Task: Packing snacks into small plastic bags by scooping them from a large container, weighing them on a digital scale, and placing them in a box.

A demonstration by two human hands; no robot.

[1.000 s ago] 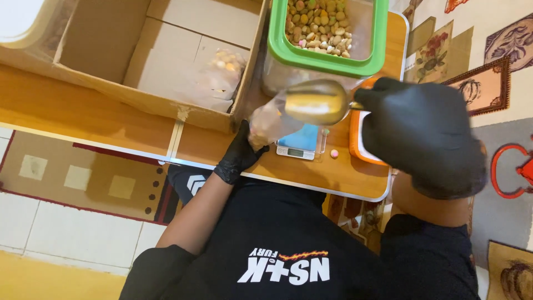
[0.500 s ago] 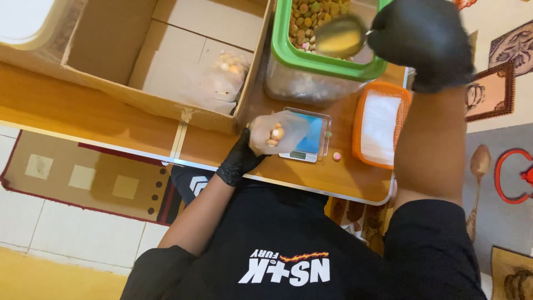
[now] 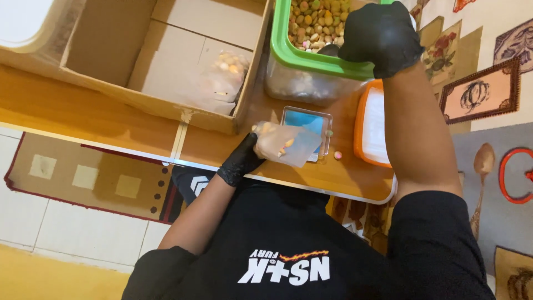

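Left hand (image 3: 240, 159), black glove, grip closed on clear bag (image 3: 286, 144) with few pellets inside; bag lies over scale (image 3: 308, 123) near worktop (image 3: 100, 114) front edge. Right hand (image 3: 383, 36) fisted on scoop (image 3: 328, 50) handle, scoop mostly hidden, dipped at near rim of green-rimmed tub (image 3: 319, 61). Orange tray (image 3: 361, 125) just right of scale. Carton (image 3: 139, 50) left, touching tub. Stray pellet (image 3: 337, 155) between scale and tray. Bare worktop left of carton front.

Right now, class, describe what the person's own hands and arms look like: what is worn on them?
Both hands wear black, matte disposable-type gloves that end at the wrist: the left hand and the right hand. The forearms are bare. Short black sleeves of a black T-shirt cover the upper arms. No watch or jewellery is visible.
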